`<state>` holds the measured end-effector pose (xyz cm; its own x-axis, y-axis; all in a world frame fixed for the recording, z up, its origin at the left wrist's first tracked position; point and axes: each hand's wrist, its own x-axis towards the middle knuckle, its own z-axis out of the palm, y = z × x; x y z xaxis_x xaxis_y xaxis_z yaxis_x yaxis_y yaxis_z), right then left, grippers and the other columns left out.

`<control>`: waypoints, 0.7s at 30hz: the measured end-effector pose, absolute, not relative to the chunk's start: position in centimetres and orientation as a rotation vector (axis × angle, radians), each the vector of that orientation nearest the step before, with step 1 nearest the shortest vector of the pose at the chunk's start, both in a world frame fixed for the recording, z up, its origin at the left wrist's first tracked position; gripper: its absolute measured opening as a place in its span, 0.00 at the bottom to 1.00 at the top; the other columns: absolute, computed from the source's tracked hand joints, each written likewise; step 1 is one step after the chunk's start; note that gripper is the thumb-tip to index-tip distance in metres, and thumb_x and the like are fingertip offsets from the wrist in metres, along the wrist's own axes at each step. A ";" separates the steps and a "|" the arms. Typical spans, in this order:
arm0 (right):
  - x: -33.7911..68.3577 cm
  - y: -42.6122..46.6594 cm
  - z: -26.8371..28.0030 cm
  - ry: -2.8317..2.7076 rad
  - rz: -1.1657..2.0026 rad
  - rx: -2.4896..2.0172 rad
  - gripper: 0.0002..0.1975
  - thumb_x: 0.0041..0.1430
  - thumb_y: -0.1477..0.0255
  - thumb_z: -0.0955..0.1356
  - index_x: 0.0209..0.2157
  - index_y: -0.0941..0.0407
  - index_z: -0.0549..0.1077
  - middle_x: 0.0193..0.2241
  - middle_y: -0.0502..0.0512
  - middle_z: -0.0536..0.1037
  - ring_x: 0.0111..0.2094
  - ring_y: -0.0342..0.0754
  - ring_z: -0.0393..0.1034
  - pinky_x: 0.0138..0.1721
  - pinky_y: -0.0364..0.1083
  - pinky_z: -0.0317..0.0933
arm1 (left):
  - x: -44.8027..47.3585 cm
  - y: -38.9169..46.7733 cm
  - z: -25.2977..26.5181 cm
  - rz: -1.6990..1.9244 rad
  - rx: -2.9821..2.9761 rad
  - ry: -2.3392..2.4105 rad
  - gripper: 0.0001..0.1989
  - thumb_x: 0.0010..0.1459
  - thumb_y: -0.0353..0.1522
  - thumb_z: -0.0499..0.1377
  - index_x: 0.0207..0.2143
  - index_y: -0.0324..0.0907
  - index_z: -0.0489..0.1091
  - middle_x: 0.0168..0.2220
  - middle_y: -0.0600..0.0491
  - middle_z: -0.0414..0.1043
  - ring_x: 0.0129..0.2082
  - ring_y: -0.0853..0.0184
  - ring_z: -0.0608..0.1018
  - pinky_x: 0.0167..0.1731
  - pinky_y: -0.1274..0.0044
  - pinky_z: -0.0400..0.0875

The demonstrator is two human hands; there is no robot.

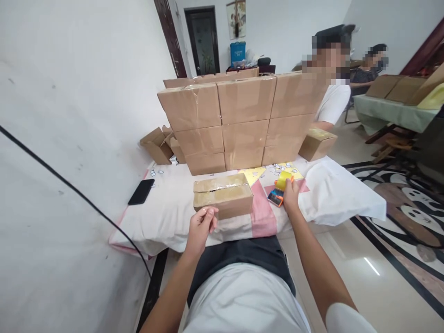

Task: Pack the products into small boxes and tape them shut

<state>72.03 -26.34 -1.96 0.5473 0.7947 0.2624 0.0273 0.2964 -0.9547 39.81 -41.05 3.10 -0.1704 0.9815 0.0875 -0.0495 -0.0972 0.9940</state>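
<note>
A small cardboard box (225, 196) lies in front of me, with shiny clear tape over its top flaps and a narrow dark gap at the seam. My left hand (204, 221) is closed in a pinch at the box's front left corner; whatever its fingertips hold is too small to make out. To the right of the box, my right hand (290, 193) grips a tape dispenser (276, 196) with orange and blue parts and a yellowish roll. The dispenser is close over the cloth; I cannot tell whether it touches it.
Behind the box stands a wall of stacked cardboard boxes (243, 125). A black phone (141, 192) lies at left on the cloth-covered table (166, 217). Open cartons (156, 143) sit at back left, another box (317, 144) at right. A person in white (335, 101) is behind the stack.
</note>
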 end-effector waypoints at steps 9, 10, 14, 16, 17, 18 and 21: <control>65.3 -36.8 5.5 -1.612 0.380 -0.988 0.14 0.62 0.59 0.70 0.45 0.52 0.73 0.45 0.59 0.70 0.50 0.57 0.68 0.54 0.57 0.66 | 41.8 -42.5 2.7 1.311 1.321 1.213 0.20 0.64 0.48 0.60 0.36 0.41 0.78 0.18 0.57 0.70 0.17 0.73 0.67 0.20 0.80 0.62; 63.5 -37.7 7.0 -1.822 0.444 -0.899 0.19 0.59 0.59 0.73 0.49 0.51 0.74 0.51 0.62 0.68 0.55 0.59 0.66 0.56 0.58 0.65 | 42.0 -42.7 2.8 1.313 1.381 1.197 0.19 0.64 0.47 0.60 0.36 0.41 0.79 0.20 0.55 0.73 0.19 0.72 0.70 0.23 0.79 0.65; 58.7 -39.1 11.5 -2.266 0.490 -0.624 0.08 0.60 0.68 0.73 0.42 0.52 0.77 0.60 0.61 0.67 0.62 0.61 0.62 0.61 0.60 0.62 | 42.3 -43.6 2.8 1.391 1.460 1.150 0.21 0.62 0.48 0.61 0.25 0.41 0.76 0.24 0.51 0.78 0.25 0.69 0.77 0.31 0.77 0.71; 57.9 -38.3 12.5 -2.305 0.459 -0.545 0.05 0.64 0.74 0.69 0.33 0.53 0.76 0.57 0.60 0.70 0.61 0.59 0.62 0.61 0.60 0.60 | 41.9 -43.8 2.6 1.315 1.322 1.179 0.21 0.62 0.48 0.61 0.29 0.40 0.77 0.19 0.54 0.74 0.18 0.72 0.71 0.23 0.79 0.66; 57.6 -37.7 12.8 -2.263 0.451 -0.532 0.07 0.64 0.75 0.69 0.31 0.53 0.76 0.56 0.60 0.71 0.60 0.59 0.63 0.60 0.61 0.60 | 41.6 -43.9 2.5 1.237 1.217 1.200 0.20 0.60 0.48 0.62 0.35 0.39 0.78 0.17 0.55 0.72 0.15 0.74 0.66 0.19 0.80 0.60; 57.5 -36.8 13.1 -2.197 0.449 -0.541 0.07 0.64 0.74 0.68 0.30 0.53 0.76 0.54 0.60 0.72 0.59 0.58 0.64 0.60 0.61 0.59 | 41.1 -44.0 2.5 1.156 1.110 1.224 0.24 0.58 0.49 0.64 0.44 0.37 0.77 0.16 0.57 0.71 0.12 0.75 0.62 0.16 0.81 0.55; 56.8 -33.0 14.0 -2.058 0.556 -0.630 0.07 0.64 0.70 0.70 0.31 0.53 0.77 0.52 0.58 0.72 0.58 0.57 0.65 0.61 0.62 0.57 | 39.8 -44.2 2.5 1.125 0.913 1.338 0.44 0.51 0.50 0.69 0.62 0.31 0.65 0.14 0.60 0.69 0.11 0.76 0.58 0.14 0.82 0.50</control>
